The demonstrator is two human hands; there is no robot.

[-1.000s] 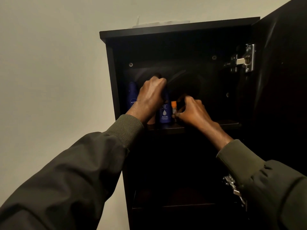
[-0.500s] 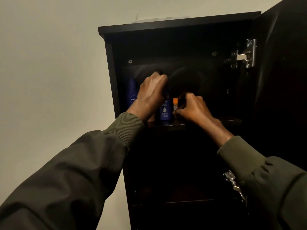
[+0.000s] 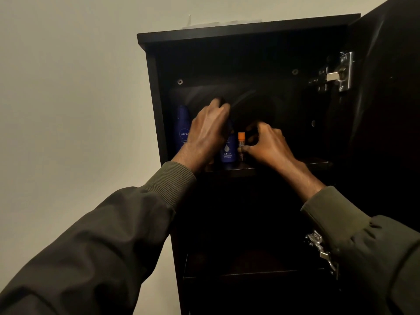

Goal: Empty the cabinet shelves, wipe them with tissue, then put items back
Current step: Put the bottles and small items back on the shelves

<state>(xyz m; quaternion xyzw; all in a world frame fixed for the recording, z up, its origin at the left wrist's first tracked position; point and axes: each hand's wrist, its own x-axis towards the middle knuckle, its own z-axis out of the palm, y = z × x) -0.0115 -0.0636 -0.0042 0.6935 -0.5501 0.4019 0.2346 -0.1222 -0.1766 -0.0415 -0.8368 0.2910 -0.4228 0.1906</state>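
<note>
The black cabinet (image 3: pixel 152 92) stands open, and both my hands reach onto its upper shelf (image 3: pixel 318 163). A blue Nivea bottle (image 3: pixel 183 130) stands at the shelf's left. My left hand (image 3: pixel 208 133) grips a tall dark bottle, of which only the black cap shows above my fingers. To its right stand a shorter blue bottle (image 3: pixel 228 152) and a small orange-capped tube (image 3: pixel 241 139). My right hand (image 3: pixel 266 144) curls round a small dark item right beside that tube, thumb tip at the tube's base. The item is too dark to make out.
The cabinet door (image 3: pixel 391 110) hangs open on the right, with metal hinges (image 3: pixel 336 73) at top and lower down. A lower shelf (image 3: pixel 250 272) lies in deep shadow. A plain wall fills the left. Something white lies on the cabinet top (image 3: pixel 222 22).
Both hands stay at the same spots on the upper shelf. My right fingers have opened a little around the dark item. The bottles have not moved.
</note>
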